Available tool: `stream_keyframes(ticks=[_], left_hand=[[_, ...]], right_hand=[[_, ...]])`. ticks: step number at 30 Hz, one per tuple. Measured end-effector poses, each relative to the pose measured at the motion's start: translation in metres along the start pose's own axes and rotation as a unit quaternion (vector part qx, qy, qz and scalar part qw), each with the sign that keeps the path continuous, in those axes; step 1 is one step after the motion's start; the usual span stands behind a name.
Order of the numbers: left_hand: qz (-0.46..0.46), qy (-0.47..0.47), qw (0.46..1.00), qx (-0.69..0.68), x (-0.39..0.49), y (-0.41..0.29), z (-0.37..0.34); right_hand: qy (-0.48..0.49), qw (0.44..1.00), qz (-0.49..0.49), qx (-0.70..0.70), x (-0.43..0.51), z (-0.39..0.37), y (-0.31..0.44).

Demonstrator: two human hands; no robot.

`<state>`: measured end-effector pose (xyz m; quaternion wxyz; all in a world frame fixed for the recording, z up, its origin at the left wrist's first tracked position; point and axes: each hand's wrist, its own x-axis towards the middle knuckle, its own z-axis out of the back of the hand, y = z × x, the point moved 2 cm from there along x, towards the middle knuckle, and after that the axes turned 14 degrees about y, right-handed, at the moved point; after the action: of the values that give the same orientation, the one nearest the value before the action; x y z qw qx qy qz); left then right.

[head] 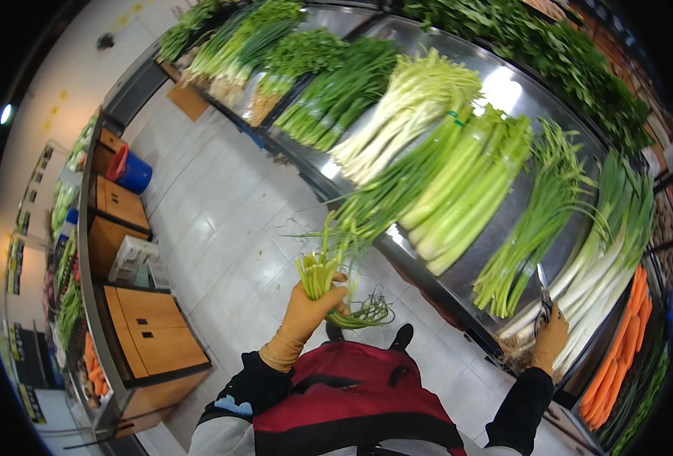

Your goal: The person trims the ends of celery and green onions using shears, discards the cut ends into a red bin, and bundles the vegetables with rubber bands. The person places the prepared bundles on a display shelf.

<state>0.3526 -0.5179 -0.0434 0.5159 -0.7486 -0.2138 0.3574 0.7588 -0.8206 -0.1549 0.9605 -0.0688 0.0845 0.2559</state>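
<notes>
My left hand [316,302], in a tan glove, grips a bunch of green stalks [315,276] above the floor, in front of my red apron; thin curled ends hang out below the fist. My right hand [550,336], gloved too, holds scissors [544,296] with the blades pointing up, over the leeks [576,302] at the display's near edge. Between the hands, long green stems banded in green [405,182] lean over the display's edge beside celery [462,199]. A bundle of flat green stalks [519,251] lies left of the scissors.
The metal display tray [439,302] also bears pale stalks [393,119], spring onions [336,97] and leafy greens [564,62]. Carrots [616,353] lie at the right. Across the tiled floor [222,228] stand wooden cabinets [148,330] and a blue bin [134,174]. Scraps lie on the floor.
</notes>
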Motion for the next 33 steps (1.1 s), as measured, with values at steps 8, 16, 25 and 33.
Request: stream_keyframes(ticks=[8, 16, 25, 33], left_hand=[[-0.098, -0.04, 0.994, 0.001, -0.052, -0.026, 0.155], [-0.048, -0.112, 0.991, -0.062, -0.108, -0.068, 0.317], [0.009, -0.211, 0.965, 0.153, -0.058, -0.06, 0.516], [0.07, -0.246, 0.956, 0.143, -0.027, -0.132, 0.712]], right_hand=[[-0.174, 0.887, -0.037, 0.426, -0.054, 0.077, 0.046], [0.225, 0.383, 0.324, 0.835, -0.178, 0.115, 0.49], [0.469, 0.486, 0.558, 0.482, -0.298, 0.111, 0.866], [0.586, 0.396, 0.564, 0.426, -0.338, 0.151, 1.144]])
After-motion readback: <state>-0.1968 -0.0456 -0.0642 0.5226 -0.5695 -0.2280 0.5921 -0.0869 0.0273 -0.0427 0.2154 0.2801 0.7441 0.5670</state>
